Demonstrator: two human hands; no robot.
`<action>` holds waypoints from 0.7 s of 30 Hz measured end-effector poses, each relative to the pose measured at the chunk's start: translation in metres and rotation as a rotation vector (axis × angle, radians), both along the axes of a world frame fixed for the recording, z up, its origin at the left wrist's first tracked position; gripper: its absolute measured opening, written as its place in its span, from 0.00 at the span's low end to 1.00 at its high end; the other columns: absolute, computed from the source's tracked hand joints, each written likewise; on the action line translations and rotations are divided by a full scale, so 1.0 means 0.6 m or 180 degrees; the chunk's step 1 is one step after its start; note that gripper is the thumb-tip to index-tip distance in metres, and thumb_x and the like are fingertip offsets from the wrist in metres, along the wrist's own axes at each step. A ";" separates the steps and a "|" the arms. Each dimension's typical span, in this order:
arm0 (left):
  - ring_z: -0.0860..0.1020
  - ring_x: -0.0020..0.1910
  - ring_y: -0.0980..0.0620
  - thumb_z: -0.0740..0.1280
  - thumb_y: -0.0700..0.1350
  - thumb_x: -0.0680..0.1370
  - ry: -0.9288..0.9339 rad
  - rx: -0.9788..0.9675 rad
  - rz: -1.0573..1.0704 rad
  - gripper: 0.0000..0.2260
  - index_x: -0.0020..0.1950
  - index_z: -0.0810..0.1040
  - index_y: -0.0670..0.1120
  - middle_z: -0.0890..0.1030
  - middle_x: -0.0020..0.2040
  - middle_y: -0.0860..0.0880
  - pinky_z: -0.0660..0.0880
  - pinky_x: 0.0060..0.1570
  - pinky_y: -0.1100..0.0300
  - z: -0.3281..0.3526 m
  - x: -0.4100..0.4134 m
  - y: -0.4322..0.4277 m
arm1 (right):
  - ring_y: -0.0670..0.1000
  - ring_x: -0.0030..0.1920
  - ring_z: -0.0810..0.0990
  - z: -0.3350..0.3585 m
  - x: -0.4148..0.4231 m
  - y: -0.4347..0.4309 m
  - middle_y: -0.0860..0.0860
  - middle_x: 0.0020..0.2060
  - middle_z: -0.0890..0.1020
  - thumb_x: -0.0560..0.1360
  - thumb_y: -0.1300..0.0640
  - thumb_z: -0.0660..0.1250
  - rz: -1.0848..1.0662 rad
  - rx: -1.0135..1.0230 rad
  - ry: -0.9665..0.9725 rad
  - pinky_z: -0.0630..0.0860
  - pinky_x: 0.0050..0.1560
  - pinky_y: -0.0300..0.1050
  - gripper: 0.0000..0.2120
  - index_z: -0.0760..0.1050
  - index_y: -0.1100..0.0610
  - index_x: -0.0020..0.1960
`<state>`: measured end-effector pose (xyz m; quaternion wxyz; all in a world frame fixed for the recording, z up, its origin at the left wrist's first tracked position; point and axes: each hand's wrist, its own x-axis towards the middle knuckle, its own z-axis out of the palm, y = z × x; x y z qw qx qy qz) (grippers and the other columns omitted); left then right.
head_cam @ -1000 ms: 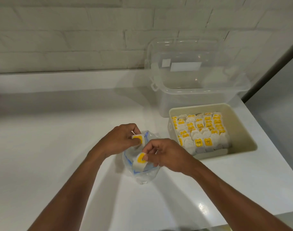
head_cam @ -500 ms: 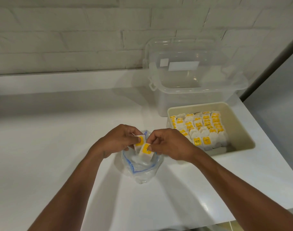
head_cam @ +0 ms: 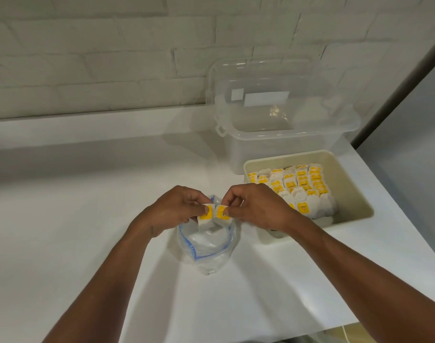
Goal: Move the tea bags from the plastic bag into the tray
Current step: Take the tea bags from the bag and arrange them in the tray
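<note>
Each grip pinches one tea bag: the left hand (head_cam: 173, 209) holds a yellow-labelled tea bag (head_cam: 206, 215), the right hand (head_cam: 257, 206) another tea bag (head_cam: 222, 214), side by side just above the plastic bag (head_cam: 207, 243) on the desk (head_cam: 75, 219). Right of the bag, the beige tray (head_cam: 350, 194) holds rows of tea bags (head_cam: 298, 186); behind it stands a clear box (head_cam: 280, 134).

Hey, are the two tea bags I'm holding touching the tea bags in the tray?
Apart. In the head view, the held tea bags sit over the plastic bag, with bare counter before the tray.
</note>
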<state>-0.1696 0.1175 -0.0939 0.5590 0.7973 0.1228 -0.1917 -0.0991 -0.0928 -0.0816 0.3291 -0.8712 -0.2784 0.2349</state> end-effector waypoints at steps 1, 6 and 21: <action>0.81 0.39 0.57 0.71 0.43 0.78 -0.0054 0.0003 -0.0004 0.05 0.51 0.86 0.49 0.86 0.42 0.50 0.73 0.42 0.62 0.003 0.002 -0.003 | 0.36 0.34 0.78 0.003 0.003 -0.002 0.41 0.35 0.83 0.73 0.53 0.74 -0.0002 -0.0013 -0.0033 0.70 0.33 0.28 0.03 0.81 0.47 0.44; 0.81 0.38 0.59 0.72 0.43 0.78 -0.0274 0.0063 -0.0090 0.05 0.51 0.86 0.49 0.85 0.43 0.49 0.74 0.37 0.69 0.019 0.021 -0.019 | 0.36 0.35 0.79 0.017 0.013 -0.020 0.41 0.36 0.83 0.73 0.52 0.74 -0.0022 -0.0027 -0.0159 0.71 0.34 0.29 0.03 0.81 0.45 0.45; 0.79 0.36 0.52 0.74 0.38 0.75 -0.0710 0.0032 -0.0492 0.04 0.50 0.83 0.41 0.83 0.38 0.48 0.72 0.35 0.69 0.071 0.122 -0.175 | 0.38 0.36 0.79 0.070 0.098 -0.195 0.38 0.34 0.82 0.71 0.55 0.73 0.0038 -0.0531 -0.0183 0.75 0.38 0.36 0.06 0.79 0.45 0.43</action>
